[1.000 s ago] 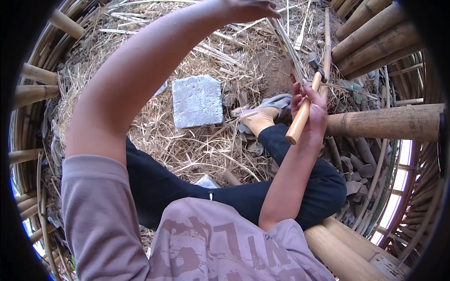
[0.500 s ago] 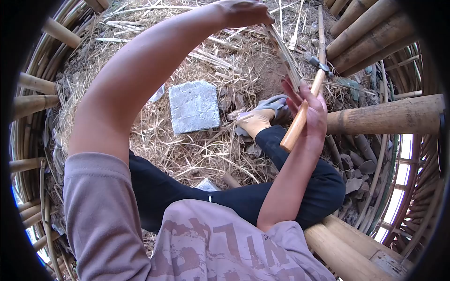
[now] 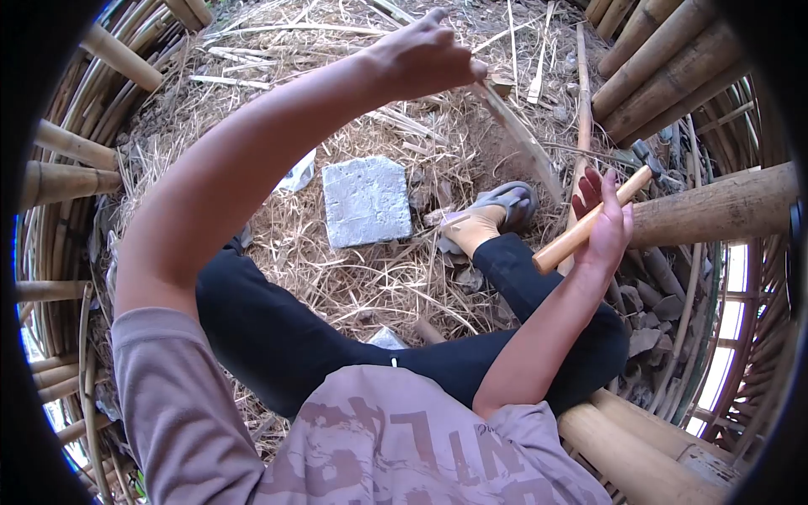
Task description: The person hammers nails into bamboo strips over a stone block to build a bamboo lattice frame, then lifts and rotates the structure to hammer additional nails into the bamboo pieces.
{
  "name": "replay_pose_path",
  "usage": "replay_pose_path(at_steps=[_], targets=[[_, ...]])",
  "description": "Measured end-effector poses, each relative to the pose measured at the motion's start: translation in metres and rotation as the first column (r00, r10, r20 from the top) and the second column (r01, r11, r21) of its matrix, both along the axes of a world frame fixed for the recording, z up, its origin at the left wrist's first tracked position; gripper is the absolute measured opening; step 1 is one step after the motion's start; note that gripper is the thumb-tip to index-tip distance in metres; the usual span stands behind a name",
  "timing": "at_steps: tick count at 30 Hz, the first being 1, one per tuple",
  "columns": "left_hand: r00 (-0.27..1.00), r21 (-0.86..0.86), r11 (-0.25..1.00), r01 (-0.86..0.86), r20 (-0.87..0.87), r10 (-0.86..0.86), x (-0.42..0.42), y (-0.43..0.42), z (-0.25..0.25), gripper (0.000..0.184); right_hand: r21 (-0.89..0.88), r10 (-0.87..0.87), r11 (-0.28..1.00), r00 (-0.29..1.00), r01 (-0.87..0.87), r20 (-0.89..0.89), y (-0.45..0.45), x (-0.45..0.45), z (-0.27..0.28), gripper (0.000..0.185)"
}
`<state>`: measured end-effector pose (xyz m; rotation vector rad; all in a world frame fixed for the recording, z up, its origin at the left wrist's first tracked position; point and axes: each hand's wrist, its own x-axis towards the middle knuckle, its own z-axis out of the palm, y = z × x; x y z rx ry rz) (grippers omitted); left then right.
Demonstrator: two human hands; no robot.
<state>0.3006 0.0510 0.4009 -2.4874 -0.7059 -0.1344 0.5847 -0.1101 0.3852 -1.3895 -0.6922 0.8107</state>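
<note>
My left hand [image 3: 429, 57] is closed on one end of a thin bamboo strip [image 3: 518, 135], with the arm stretched far forward. The strip slants down to the right, smeared by motion, and its lower end hangs near the right hand's fingertips, apart from them. In my right hand [image 3: 604, 231] a hammer [image 3: 581, 234] rests, its wooden handle held across the palm in the crook of the thumb. The fingers of that hand are partly spread, and the metal head points up and right.
A pale square block [image 3: 368, 202] lies on straw-covered ground between my legs. My sandalled foot [image 3: 484, 220] is right of it. Thick bamboo poles [image 3: 715, 204] jut in from the right, and a bamboo pole [image 3: 582, 101] lies ahead. Broken rubble [image 3: 652, 332] sits beside my knee.
The bamboo strip has come away from my right hand, whose fingers have opened wider. My right hand and the hammer have moved right and slightly down; my left hand has come lower in view.
</note>
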Motion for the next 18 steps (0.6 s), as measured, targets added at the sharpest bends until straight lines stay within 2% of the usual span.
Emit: replay_pose_path(at_steps=[2,3,4,6,10,12,14,18], targets=[[0.995,0.004,1.0,0.016,0.095,-0.017,-0.017,-0.015,-0.017,0.011,-0.037,0.057,0.998,0.998,-0.056,0.013,0.0,-0.005,-0.007,0.032],[0.998,-0.036,0.998,-0.051,0.035,0.053,-0.024,-0.032,-0.014,0.008,-0.057,0.094,0.994,0.996,-0.093,0.009,0.001,-0.008,-0.011,0.031],[1.0,-0.024,1.0,0.002,0.024,-0.002,-0.033,-0.032,-0.028,0.013,-0.075,0.132,0.989,0.991,-0.131,0.006,0.002,-0.013,-0.015,0.031],[0.999,-0.01,1.0,0.003,0.034,-0.002,-0.048,-0.047,-0.038,0.018,-0.081,0.2,0.977,0.98,-0.198,0.022,0.005,-0.029,-0.029,0.026],[0.997,-0.026,0.998,-0.049,-0.066,0.048,-0.076,-0.064,-0.056,0.026,-0.196,0.36,0.914,0.933,-0.355,-0.009,0.009,-0.062,-0.057,0.024],[0.997,0.007,0.999,-0.038,-0.064,0.039,-0.084,-0.068,-0.063,0.025,-0.164,0.414,0.897,0.91,-0.411,-0.015,0.009,-0.08,-0.072,0.024],[0.999,0.017,1.0,-0.023,-0.037,0.023,-0.09,-0.069,-0.066,0.024,-0.182,0.503,0.857,0.859,-0.482,0.093,0.013,-0.084,-0.094,0.022],[0.999,0.009,0.999,0.035,-0.035,-0.035,-0.093,-0.065,-0.078,0.023,-0.094,0.51,0.86,0.843,-0.501,0.172,0.015,-0.107,-0.107,0.025]])
